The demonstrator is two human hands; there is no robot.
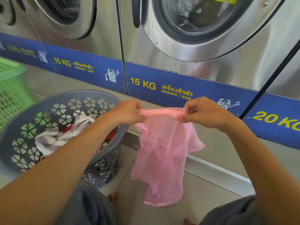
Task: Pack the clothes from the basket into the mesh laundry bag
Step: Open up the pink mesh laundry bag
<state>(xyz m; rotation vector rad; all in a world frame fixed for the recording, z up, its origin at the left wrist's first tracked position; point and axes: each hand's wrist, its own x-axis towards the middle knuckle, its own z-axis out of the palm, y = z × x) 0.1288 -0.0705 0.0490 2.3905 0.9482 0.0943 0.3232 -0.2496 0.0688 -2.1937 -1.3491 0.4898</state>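
Steel front-loading washing machines (186, 38) with blue capacity labels line the back of this laundromat, and pale floor tiles (203, 192) run beneath the person crouched before them. Both hands are closed in pinch grips on the top hem of a pink mesh laundry bag (164, 151): the left hand (126, 113) grips the hem's left end and the right hand (203, 113) its right end, so the band is stretched between them and the netting hangs limp below, clear of the floor. The bag looks empty, with nothing showing through its weave, and its mouth appears barely parted. To the left, touching the left forearm, stands a round grey plastic basket with flower-shaped cut-outs (103, 164), holding a white-and-lilac striped cloth (65, 132) on top of red and patterned pieces. A green plastic basket (11, 88) sits blurred at the far left edge. Judging by this, packing has not begun: the opening needs spreading, then every garment remains to be moved across.
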